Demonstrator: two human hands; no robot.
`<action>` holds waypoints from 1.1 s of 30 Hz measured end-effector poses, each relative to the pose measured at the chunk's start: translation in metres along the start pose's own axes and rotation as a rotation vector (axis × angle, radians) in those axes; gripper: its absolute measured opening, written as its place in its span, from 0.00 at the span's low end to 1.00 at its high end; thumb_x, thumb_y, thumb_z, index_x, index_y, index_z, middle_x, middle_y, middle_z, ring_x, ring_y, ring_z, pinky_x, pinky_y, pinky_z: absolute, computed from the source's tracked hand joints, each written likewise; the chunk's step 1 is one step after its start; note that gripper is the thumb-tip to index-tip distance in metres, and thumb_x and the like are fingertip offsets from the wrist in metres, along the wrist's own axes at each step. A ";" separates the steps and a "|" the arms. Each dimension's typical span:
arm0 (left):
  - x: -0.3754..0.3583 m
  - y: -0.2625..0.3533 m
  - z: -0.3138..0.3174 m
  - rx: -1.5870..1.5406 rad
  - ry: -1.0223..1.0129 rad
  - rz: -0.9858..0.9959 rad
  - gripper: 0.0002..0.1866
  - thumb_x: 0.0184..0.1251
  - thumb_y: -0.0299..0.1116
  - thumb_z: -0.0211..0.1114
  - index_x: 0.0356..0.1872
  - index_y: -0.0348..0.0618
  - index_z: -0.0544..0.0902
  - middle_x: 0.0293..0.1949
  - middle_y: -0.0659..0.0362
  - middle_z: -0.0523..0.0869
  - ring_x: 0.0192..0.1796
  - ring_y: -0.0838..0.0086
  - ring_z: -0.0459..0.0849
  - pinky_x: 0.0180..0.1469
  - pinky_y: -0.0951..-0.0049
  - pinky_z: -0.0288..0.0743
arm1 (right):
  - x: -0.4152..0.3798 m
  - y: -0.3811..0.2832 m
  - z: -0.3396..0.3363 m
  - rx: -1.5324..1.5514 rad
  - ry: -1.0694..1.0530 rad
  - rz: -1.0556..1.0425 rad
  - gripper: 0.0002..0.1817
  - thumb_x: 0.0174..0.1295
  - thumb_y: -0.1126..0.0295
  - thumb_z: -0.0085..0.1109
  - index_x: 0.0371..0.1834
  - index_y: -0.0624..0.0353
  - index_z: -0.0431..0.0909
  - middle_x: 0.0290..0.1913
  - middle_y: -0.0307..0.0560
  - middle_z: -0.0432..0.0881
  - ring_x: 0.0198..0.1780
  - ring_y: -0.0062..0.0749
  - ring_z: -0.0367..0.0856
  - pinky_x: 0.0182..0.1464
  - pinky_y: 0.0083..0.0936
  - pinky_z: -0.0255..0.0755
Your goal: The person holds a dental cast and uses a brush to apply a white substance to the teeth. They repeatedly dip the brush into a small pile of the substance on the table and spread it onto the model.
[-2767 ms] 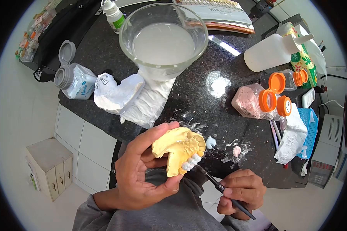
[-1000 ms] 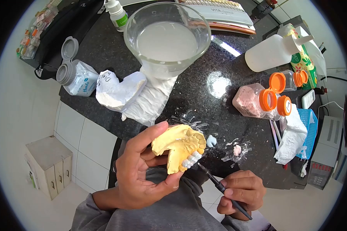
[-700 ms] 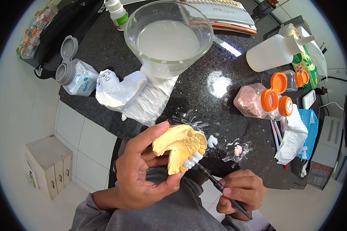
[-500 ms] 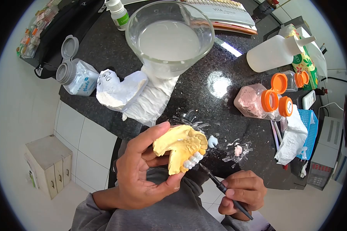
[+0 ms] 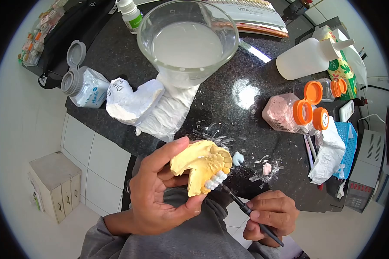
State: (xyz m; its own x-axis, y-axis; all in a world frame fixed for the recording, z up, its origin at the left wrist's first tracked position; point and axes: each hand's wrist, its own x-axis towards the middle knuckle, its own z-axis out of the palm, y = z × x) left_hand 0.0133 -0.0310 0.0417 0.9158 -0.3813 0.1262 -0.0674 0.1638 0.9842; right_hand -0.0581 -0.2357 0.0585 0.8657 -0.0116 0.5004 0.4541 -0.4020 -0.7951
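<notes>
My left hand point(image 5: 162, 194) grips a yellow dental model point(image 5: 201, 164) by its edges, thumb below and fingers above and behind. White-grey teeth point(image 5: 215, 180) sit along the model's lower right side. My right hand point(image 5: 272, 214) pinches a black-handled brush point(image 5: 245, 207), its tip close to the white-grey teeth; whether it touches them I cannot tell. Beyond the model, a pale blue lump point(image 5: 237, 158) and a pink lump point(image 5: 267, 168) lie on the dark speckled counter point(image 5: 220, 108) among whitish smears.
A glass bowl point(image 5: 188, 47) of cloudy liquid and a white plaster model point(image 5: 134, 101) stand behind on white tissue point(image 5: 173, 112). An open grey-lidded jar point(image 5: 88, 88) is at left. A jar of pink powder point(image 5: 281, 113), squeeze bottle point(image 5: 304, 59) and blue basket point(image 5: 345, 149) are at right.
The brush has tilted slightly, with its tip a little further left, nearer the teeth. My left hand and the yellow model have barely shifted.
</notes>
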 end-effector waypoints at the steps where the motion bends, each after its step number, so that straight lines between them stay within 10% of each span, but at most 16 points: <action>1: 0.000 0.000 0.000 -0.005 0.007 -0.005 0.40 0.49 0.18 0.70 0.64 0.26 0.57 0.60 0.39 0.68 0.58 0.57 0.77 0.55 0.66 0.79 | 0.000 0.000 0.000 -0.005 0.000 -0.005 0.10 0.41 0.77 0.67 0.30 0.60 0.81 0.25 0.46 0.81 0.25 0.31 0.83 0.25 0.19 0.79; 33: 0.001 -0.003 0.001 -0.009 -0.009 0.044 0.39 0.47 0.13 0.68 0.63 0.27 0.60 0.60 0.40 0.68 0.61 0.54 0.74 0.56 0.66 0.78 | 0.002 -0.002 -0.001 -0.014 -0.018 0.020 0.10 0.42 0.76 0.67 0.30 0.60 0.81 0.26 0.45 0.81 0.25 0.31 0.83 0.25 0.18 0.79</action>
State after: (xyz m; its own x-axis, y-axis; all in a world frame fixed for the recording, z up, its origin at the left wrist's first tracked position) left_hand 0.0143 -0.0332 0.0391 0.9084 -0.3817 0.1706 -0.1039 0.1891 0.9764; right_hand -0.0572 -0.2356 0.0609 0.8781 -0.0033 0.4785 0.4342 -0.4149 -0.7996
